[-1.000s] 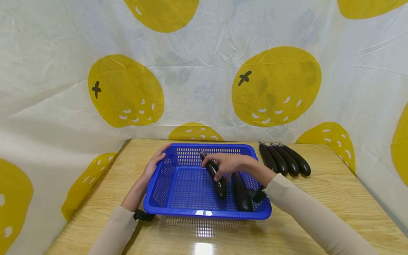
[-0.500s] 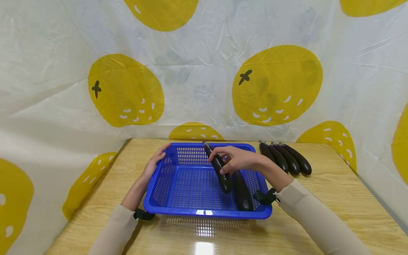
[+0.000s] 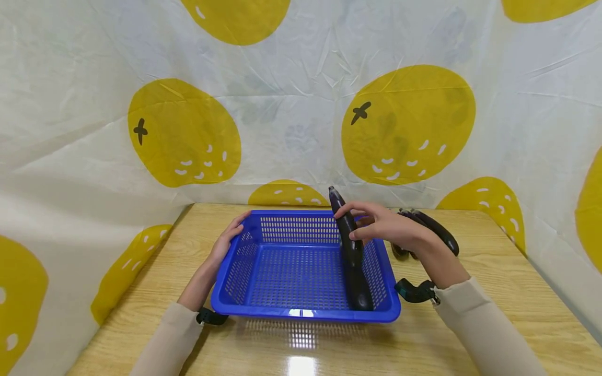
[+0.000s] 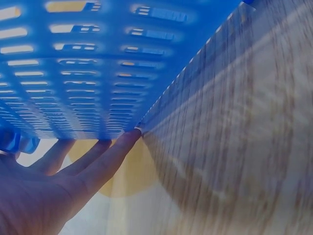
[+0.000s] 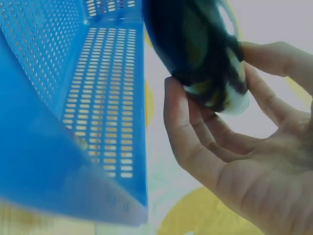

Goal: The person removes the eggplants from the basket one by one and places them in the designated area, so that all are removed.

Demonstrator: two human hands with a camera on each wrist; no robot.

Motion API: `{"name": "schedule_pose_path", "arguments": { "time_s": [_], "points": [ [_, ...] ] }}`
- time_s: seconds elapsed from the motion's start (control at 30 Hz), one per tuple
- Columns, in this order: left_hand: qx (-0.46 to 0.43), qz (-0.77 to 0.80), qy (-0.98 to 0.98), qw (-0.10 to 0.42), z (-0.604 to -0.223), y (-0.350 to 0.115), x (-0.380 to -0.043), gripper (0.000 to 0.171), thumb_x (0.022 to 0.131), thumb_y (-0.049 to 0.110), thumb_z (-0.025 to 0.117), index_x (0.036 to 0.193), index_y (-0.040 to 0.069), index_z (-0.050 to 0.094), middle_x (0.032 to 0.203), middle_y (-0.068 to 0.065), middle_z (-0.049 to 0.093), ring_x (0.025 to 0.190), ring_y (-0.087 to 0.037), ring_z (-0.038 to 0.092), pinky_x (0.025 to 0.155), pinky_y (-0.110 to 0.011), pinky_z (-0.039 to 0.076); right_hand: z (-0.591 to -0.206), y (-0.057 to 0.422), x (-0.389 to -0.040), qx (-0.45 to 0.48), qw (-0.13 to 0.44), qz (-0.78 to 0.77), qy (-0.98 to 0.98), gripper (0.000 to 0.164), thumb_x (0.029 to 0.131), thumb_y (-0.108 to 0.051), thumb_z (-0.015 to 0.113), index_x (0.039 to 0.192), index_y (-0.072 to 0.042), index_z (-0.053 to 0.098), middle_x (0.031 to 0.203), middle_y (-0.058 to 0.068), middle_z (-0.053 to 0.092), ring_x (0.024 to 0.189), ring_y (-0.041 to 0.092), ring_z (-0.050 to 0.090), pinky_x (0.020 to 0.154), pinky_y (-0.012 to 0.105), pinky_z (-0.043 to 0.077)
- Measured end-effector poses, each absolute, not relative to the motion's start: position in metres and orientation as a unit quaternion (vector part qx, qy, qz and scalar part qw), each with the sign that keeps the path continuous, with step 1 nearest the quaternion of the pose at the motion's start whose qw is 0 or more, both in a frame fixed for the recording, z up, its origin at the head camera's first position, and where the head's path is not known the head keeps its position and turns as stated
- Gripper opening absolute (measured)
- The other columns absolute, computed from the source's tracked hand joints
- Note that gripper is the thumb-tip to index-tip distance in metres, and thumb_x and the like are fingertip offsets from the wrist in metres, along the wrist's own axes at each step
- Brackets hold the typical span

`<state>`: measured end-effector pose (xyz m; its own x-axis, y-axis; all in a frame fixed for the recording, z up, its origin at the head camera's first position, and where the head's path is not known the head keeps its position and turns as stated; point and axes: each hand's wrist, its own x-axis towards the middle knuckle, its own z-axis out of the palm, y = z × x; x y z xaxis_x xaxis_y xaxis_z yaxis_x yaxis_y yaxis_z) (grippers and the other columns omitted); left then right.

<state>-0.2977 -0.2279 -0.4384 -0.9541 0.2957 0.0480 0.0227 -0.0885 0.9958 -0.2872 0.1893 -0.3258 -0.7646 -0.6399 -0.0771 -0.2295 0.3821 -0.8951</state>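
Observation:
A blue plastic basket (image 3: pixel 301 314) with slotted walls sits on the wooden table. My left hand (image 3: pixel 226 243) holds its left rim, and in the left wrist view several fingers (image 4: pixel 105 164) lie almost straight against the outer wall. Between thumb and fingers my right hand (image 3: pixel 395 230) pinches a dark, glossy eggplant (image 3: pixel 347 227), lifted over the right side of the basket with its stem end upward. In the right wrist view, the held eggplant (image 5: pixel 195 49) is beside the basket wall. Another eggplant (image 3: pixel 359 295) lies inside along the right wall, its far part hidden by the held one.
Several eggplants (image 3: pixel 439 230) lie side by side on the table (image 3: pixel 484 271) at the back right, partly hidden by my right hand and wrist. A white cloth (image 3: pixel 296 130) printed with yellow fruit hangs behind the table.
My right hand has raised the pinched eggplant from inside the basket and carried it right and upward. The left hand and the basket have stayed in place.

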Motion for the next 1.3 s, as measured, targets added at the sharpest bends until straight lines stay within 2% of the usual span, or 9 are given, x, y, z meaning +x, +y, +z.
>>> {"name": "schedule_pose_path", "arguments": {
  "time_s": [0.17,0.27,0.4,0.53,0.67,0.8,0.93,1.13,1.3],
  "points": [
    [0.116,0.729,0.668,0.093,-0.438,-0.229,-0.297,0.054,0.114,0.025,0.025,0.167,0.019,0.017,0.173,-0.009,0.015,0.158,-0.032,0.017,0.105,-0.022,0.043,-0.329,0.209,-0.283,-0.266,0.183,-0.491,0.809,0.043,0.097,-0.019,0.069,0.138,-0.022,0.057,0.166,0.015,0.03,0.147,0.048,0.035,0.09,0.045,0.056],
    [0.112,0.727,0.671,0.091,-0.439,-0.229,-0.298,0.053,0.114,0.026,0.026,0.166,0.02,0.02,0.173,-0.008,0.018,0.156,-0.031,0.02,0.103,-0.021,0.045,-0.332,0.222,-0.28,-0.258,0.167,-0.497,0.812,0.044,0.098,-0.022,0.07,0.14,-0.022,0.056,0.168,0.014,0.027,0.14,0.046,0.043,0.089,0.045,0.056],
    [0.107,0.725,0.674,0.091,-0.439,-0.229,-0.299,0.053,0.114,0.026,0.026,0.166,0.021,0.021,0.172,-0.008,0.02,0.155,-0.031,0.022,0.102,-0.022,0.046,-0.336,0.239,-0.278,-0.245,0.149,-0.506,0.814,0.046,0.099,-0.023,0.07,0.142,-0.019,0.053,0.161,0.017,0.036,0.125,0.039,0.054,0.088,0.045,0.056],
    [0.108,0.726,0.673,0.093,-0.44,-0.229,-0.3,0.053,0.114,0.026,0.026,0.166,0.02,0.02,0.172,-0.008,0.018,0.155,-0.031,0.021,0.102,-0.023,0.046,-0.341,0.256,-0.278,-0.245,0.14,-0.52,0.807,0.046,0.101,-0.02,0.067,0.143,-0.015,0.051,0.152,0.023,0.045,0.121,0.031,0.06,0.087,0.043,0.058],
    [0.104,0.723,0.676,0.093,-0.44,-0.23,-0.3,0.053,0.114,0.026,0.026,0.166,0.021,0.02,0.172,-0.008,0.018,0.155,-0.03,0.021,0.103,-0.023,0.046,-0.346,0.271,-0.275,-0.234,0.135,-0.529,0.805,0.045,0.103,-0.018,0.063,0.144,-0.014,0.048,0.151,0.025,0.045,0.113,0.021,0.063,0.086,0.04,0.057],
    [0.102,0.72,0.68,0.093,-0.44,-0.229,-0.3,0.053,0.113,0.027,0.026,0.166,0.021,0.02,0.172,-0.007,0.018,0.156,-0.029,0.021,0.103,-0.022,0.045,-0.35,0.287,-0.271,-0.216,0.118,-0.521,0.817,0.045,0.104,-0.019,0.061,0.146,-0.015,0.047,0.157,0.025,0.038,0.115,0.015,0.061,0.086,0.038,0.055],
    [0.104,0.717,0.683,0.092,-0.442,-0.23,-0.3,0.053,0.113,0.026,0.026,0.166,0.021,0.02,0.172,-0.007,0.018,0.156,-0.03,0.021,0.103,-0.021,0.044,-0.356,0.302,-0.271,-0.207,0.092,-0.521,0.823,0.044,0.105,-0.019,0.059,0.148,-0.015,0.047,0.152,0.019,0.043,0.11,0.01,0.062,0.086,0.035,0.056],
    [0.104,0.72,0.68,0.091,-0.442,-0.229,-0.3,0.053,0.114,0.027,0.026,0.166,0.022,0.021,0.172,-0.008,0.019,0.153,-0.029,0.024,0.102,-0.022,0.046,-0.369,0.325,-0.276,-0.191,0.048,-0.514,0.835,0.044,0.106,-0.019,0.058,0.149,-0.017,0.047,0.144,-0.007,0.043,0.108,0.005,0.061,0.083,0.031,0.056],
    [0.103,0.717,0.684,0.086,-0.442,-0.229,-0.3,0.053,0.114,0.027,0.026,0.166,0.022,0.021,0.172,-0.007,0.019,0.153,-0.028,0.024,0.103,-0.022,0.044,-0.38,0.344,-0.283,-0.17,0.029,-0.509,0.843,0.049,0.106,-0.016,0.057,0.153,-0.019,0.043,0.142,-0.005,0.04,0.105,0.0,0.06,0.083,0.027,0.056]
  ]
}}
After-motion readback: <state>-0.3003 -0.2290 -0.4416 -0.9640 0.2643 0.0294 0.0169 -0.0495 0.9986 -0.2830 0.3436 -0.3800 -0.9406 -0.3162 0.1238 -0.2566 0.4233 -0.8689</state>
